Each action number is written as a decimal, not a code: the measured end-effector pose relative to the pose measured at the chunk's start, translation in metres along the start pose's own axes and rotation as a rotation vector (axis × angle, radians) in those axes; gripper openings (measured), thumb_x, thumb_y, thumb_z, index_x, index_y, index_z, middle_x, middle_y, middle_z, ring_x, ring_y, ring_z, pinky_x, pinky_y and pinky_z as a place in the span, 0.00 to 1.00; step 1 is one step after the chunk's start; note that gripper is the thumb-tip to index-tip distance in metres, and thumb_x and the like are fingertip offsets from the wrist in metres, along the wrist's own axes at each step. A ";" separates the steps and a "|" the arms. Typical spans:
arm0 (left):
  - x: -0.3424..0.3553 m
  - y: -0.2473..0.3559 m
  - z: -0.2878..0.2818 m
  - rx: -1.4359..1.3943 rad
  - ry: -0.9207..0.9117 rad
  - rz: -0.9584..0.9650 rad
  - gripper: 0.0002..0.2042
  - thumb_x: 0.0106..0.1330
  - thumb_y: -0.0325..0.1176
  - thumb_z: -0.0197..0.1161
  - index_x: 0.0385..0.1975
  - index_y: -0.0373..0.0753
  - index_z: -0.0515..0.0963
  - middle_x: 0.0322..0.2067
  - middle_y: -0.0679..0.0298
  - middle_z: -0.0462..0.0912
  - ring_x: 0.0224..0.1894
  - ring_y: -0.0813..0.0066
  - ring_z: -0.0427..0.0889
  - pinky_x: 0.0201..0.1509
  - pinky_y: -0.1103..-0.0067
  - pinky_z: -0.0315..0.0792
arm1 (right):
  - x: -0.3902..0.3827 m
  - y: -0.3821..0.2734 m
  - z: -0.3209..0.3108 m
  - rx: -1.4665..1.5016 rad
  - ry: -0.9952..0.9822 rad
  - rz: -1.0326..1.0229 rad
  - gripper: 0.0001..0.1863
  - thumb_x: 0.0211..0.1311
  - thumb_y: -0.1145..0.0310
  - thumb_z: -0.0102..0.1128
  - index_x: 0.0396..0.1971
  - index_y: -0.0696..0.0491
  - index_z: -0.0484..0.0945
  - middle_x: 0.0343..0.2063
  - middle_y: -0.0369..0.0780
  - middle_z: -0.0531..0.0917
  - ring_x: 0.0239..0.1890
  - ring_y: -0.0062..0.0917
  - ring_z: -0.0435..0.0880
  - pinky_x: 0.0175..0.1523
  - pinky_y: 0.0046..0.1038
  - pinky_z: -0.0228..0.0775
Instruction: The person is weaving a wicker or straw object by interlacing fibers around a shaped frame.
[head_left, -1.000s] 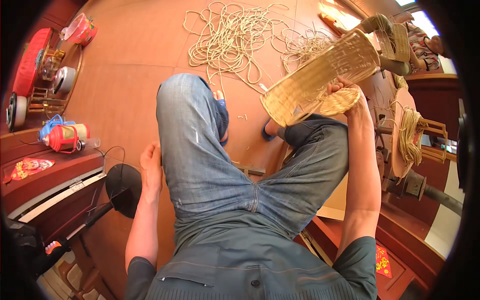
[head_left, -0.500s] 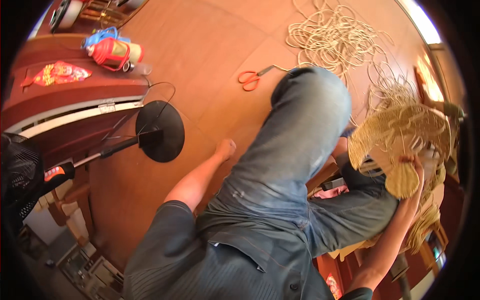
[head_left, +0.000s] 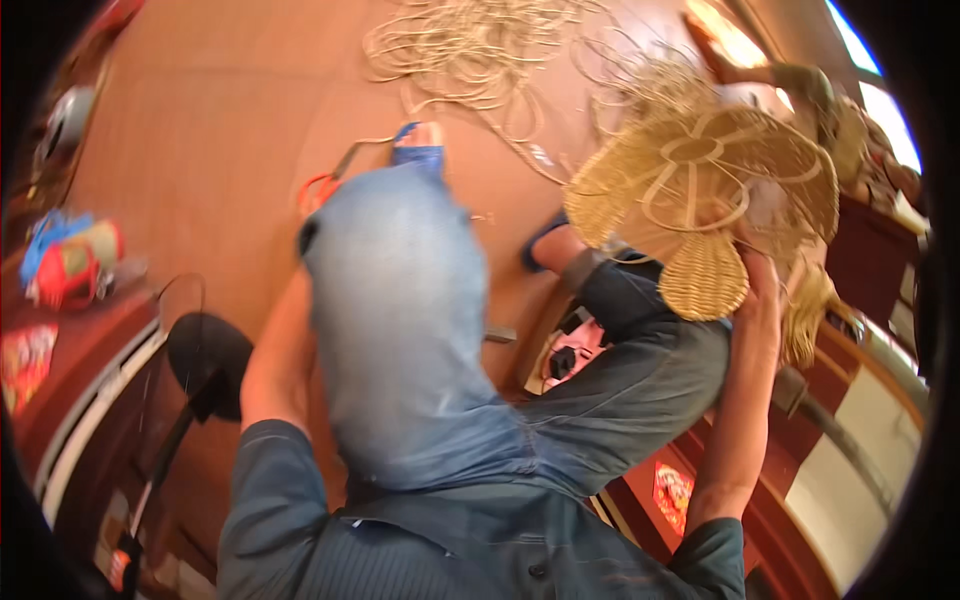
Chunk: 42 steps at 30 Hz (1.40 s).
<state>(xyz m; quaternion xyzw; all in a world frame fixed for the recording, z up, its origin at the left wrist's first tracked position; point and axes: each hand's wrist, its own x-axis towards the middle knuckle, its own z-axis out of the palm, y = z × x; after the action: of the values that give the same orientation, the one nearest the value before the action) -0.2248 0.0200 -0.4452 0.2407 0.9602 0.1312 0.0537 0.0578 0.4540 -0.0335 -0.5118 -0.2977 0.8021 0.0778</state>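
Note:
In my right hand (head_left: 750, 222) is a golden woven wicker piece (head_left: 612, 190), with several rounded petal-like panels and a ring at the centre. The hand's fingers close on its frame, partly hidden by the weave. One small petal panel (head_left: 704, 275) hangs lowest, over my right leg. My left forearm (head_left: 283, 345) reaches forward beside my raised left knee (head_left: 395, 260); the knee hides the hand itself. Just beyond that knee lie scissors with orange-red handles (head_left: 318, 190), partly covered. I cannot tell whether the left hand touches them.
Loose straw-coloured cord (head_left: 470, 45) lies heaped on the brown floor (head_left: 200, 130). At left, a dark red cabinet (head_left: 85, 375) bears a red and a blue item. A black round disc on a pole (head_left: 210, 350) stands beside it. A pink box (head_left: 575, 358) sits by my right leg.
The view has swung right, so floor things sit farther left. My left hand has gone from plain sight to behind the knee. The wicker piece has tilted, showing its central ring.

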 end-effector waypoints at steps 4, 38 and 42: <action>0.044 0.050 0.052 0.045 -0.202 0.119 0.23 0.81 0.37 0.46 0.72 0.37 0.64 0.64 0.49 0.78 0.65 0.47 0.79 0.69 0.52 0.72 | -0.007 0.007 0.012 0.010 -0.023 -0.071 0.23 0.79 0.65 0.62 0.66 0.61 0.77 0.57 0.49 0.86 0.58 0.38 0.88 0.61 0.40 0.87; -0.057 0.244 -0.431 -0.580 -0.414 0.733 0.16 0.65 0.33 0.67 0.48 0.33 0.75 0.41 0.50 0.80 0.46 0.48 0.80 0.55 0.61 0.73 | -0.040 0.014 0.036 0.680 -0.554 -0.492 0.19 0.82 0.66 0.56 0.64 0.61 0.79 0.52 0.45 0.88 0.55 0.31 0.88 0.65 0.36 0.81; -0.042 0.277 -0.407 -0.516 -0.384 0.812 0.15 0.66 0.33 0.65 0.48 0.34 0.73 0.39 0.48 0.81 0.45 0.46 0.80 0.52 0.59 0.71 | -0.036 0.011 0.024 0.735 -0.621 -0.511 0.21 0.82 0.70 0.55 0.68 0.62 0.75 0.50 0.45 0.89 0.54 0.29 0.88 0.64 0.32 0.83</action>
<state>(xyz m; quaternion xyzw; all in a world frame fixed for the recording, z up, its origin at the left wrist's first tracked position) -0.1313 0.1430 0.0238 0.5927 0.6986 0.3273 0.2313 0.0561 0.4195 -0.0045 -0.1011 -0.1217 0.9224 0.3524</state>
